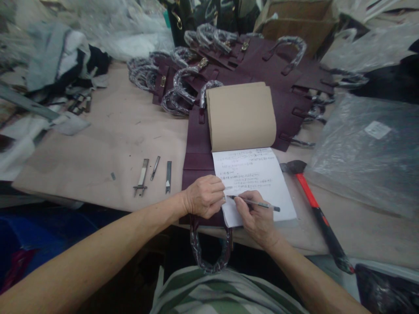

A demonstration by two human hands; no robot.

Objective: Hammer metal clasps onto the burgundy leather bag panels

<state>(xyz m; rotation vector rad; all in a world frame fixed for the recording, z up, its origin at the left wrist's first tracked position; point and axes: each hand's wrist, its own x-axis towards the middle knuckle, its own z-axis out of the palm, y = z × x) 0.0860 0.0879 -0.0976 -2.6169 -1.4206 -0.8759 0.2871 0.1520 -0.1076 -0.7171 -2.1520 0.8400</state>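
An open notebook [258, 168] with handwritten lines lies on flat dark purple leather bag pieces [198, 144], its brown cover [242, 115] folded back away from me. My right hand [258, 218] grips a pen [266, 205], its tip close to the page below the written lines. At the left edge of the page rests my left hand [206, 196], fingers curled closed. A small pale sliver shows by its fingertips, too unclear to name. Below it, a plastic-wrapped bag handle [211, 266] hangs over the table's front edge.
A hammer [316, 203] with a red and black handle lies right of the notebook, near clear plastic sheeting [366, 152]. Small metal tools [142, 176] lie to the left. Purple bag pieces with wrapped handles [186, 83] and a cardboard box [294, 22] are behind.
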